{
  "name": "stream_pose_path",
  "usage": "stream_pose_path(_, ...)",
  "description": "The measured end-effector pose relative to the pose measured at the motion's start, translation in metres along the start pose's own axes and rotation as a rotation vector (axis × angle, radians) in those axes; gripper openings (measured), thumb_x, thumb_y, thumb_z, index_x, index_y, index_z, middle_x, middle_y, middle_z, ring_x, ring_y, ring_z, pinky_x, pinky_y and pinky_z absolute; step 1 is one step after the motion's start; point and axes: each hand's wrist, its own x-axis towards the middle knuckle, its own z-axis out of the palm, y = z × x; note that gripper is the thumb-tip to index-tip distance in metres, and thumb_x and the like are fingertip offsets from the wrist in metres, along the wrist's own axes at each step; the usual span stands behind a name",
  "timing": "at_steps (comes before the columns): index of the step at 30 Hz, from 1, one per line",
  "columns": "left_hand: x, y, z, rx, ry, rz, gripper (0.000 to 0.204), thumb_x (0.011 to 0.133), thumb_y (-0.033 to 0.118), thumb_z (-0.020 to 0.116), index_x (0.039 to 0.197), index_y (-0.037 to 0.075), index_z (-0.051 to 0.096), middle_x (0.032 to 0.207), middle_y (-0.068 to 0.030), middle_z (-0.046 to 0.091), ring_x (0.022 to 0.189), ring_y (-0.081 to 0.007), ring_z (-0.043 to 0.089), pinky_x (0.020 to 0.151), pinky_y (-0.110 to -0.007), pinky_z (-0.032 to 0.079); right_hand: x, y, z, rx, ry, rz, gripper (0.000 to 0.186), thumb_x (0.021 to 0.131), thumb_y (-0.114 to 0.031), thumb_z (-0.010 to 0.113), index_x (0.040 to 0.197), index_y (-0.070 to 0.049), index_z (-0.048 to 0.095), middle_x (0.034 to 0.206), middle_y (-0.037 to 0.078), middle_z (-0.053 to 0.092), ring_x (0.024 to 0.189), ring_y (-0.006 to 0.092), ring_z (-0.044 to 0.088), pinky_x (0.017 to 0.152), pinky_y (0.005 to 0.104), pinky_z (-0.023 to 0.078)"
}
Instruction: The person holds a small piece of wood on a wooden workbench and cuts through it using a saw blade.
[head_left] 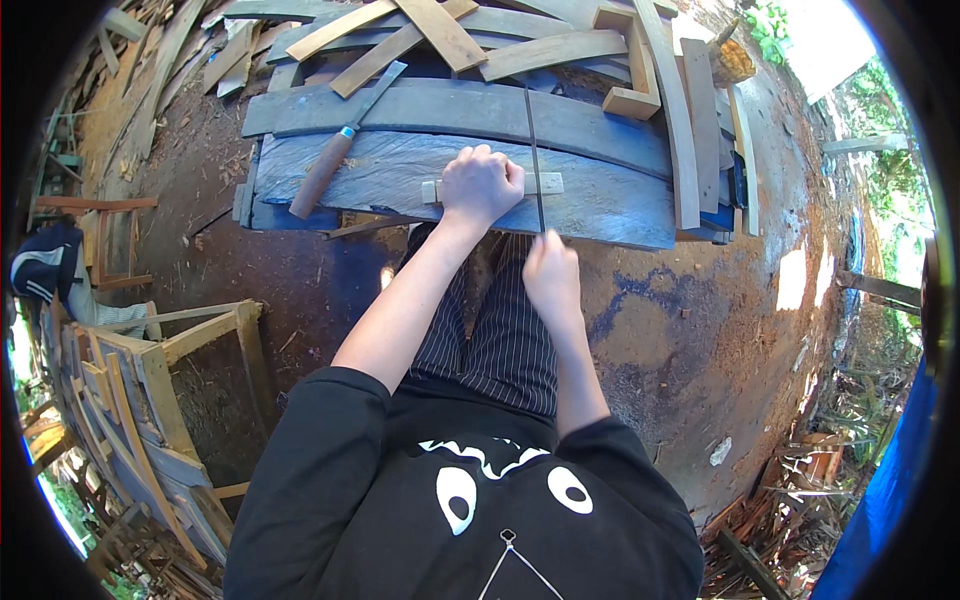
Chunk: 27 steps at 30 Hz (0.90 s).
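Observation:
My left hand (482, 188) is closed in a fist over a short pale wood strip (549, 184), pressing it against the weathered plank bench (610, 205). The strip's two ends show on either side of the fist. In my closed right hand (550, 268), at the bench's near edge, is a saw (535, 150), seen edge-on as a long thin dark blade. It crosses the strip just right of my left hand and points away from me. The grip inside my fingers is hidden. A chisel (345, 140) with a brown wooden handle lies slantwise on the bench to the left.
Loose boards (440, 35) are piled along the bench's far side. An open wooden frame (640, 60) stands among them, with long planks (680, 130) at the right end. A wooden frame structure (160, 350) is at my left on the dirt floor. A blue tarp (885, 480) hangs at far right.

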Motion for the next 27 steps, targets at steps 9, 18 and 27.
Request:
stream_pose_path(9,-0.002,-0.001,0.001,0.048,0.037,-0.058,0.022,0.072,0.019,0.055,0.057,0.004,0.063,0.065,-0.012,0.06,0.067,-0.0279,0.062,0.059,-0.039,0.052,-0.072,0.015,-0.017,-0.048,-0.068,0.085,0.014,0.09,-0.013,0.048,0.084,-0.001,0.049,0.064,0.027,0.057,0.064,0.0455,0.059,0.055,0.0527,0.046)
stream_pose_path(18,0.0,-0.001,0.001,-0.018,0.015,0.035,0.022,0.071,0.017,0.055,0.057,0.003,0.062,0.065,-0.0123,0.059,0.067,-0.0281,0.061,0.059,-0.039,0.052,-0.017,0.007,-0.001,-0.011,-0.008,0.026,0.02,0.091,-0.017,0.045,0.087,0.001,0.051,0.068,0.028,0.058,0.067,0.0466,0.059,0.058,0.0523,0.048)
stream_pose_path(27,-0.001,-0.002,-0.002,0.016,0.018,0.002,0.023,0.072,0.018,0.054,0.056,0.003,0.061,0.064,-0.0119,0.059,0.066,-0.0283,0.061,0.059,-0.039,0.052,-0.083,0.011,-0.029,-0.08,-0.116,0.15,0.017,0.091,-0.018,0.047,0.087,-0.001,0.051,0.068,0.028,0.059,0.07,0.047,0.06,0.06,0.0541,0.047)
